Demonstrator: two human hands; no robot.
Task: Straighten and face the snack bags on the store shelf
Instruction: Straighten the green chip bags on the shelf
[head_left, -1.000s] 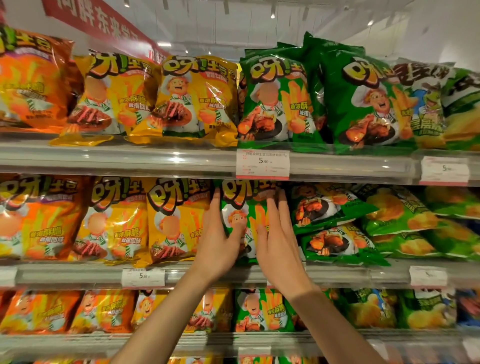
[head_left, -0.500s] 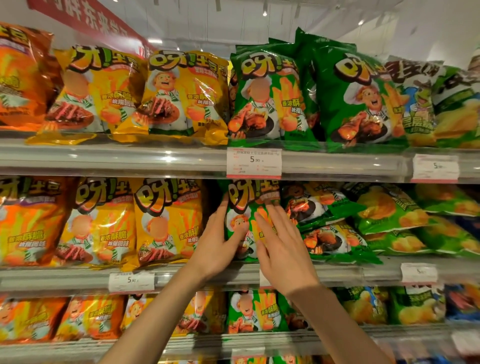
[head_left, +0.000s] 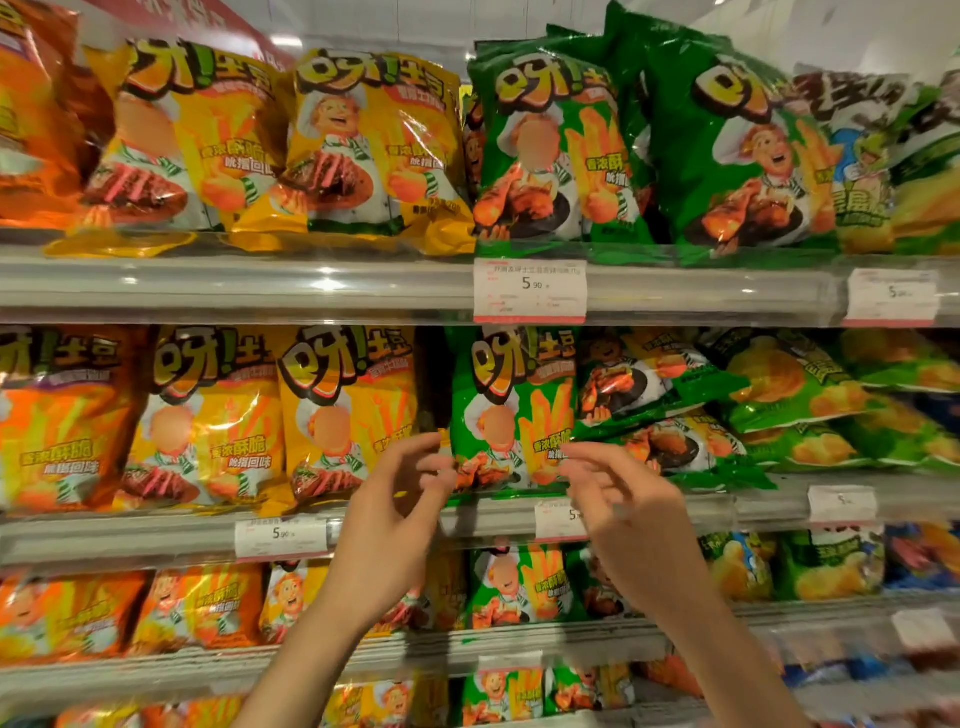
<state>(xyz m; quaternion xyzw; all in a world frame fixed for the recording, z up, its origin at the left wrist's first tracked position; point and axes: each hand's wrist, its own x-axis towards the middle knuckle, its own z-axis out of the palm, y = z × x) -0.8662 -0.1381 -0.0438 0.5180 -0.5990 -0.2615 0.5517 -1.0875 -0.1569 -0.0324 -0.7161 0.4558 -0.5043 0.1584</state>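
Note:
A green snack bag (head_left: 511, 410) stands upright, front outward, on the middle shelf (head_left: 156, 540). My left hand (head_left: 400, 499) hovers just left of its lower corner, fingers loosely curled and apart, holding nothing. My right hand (head_left: 623, 499) hovers at its lower right, also empty with fingers spread. Right of that bag, two green bags (head_left: 660, 384) (head_left: 680, 452) lie tilted and stacked flat. Yellow bags (head_left: 348, 410) stand upright to the left.
The top shelf carries upright yellow bags (head_left: 363, 145) and green bags (head_left: 556, 150). Light-green chip bags (head_left: 795, 384) lie slumped at the right of the middle shelf. Price tags (head_left: 530, 289) hang on the shelf rails. More bags fill the lower shelves.
Both hands have come off the upright green bag and drawn back toward me, fingers now curled. The bag stays standing.

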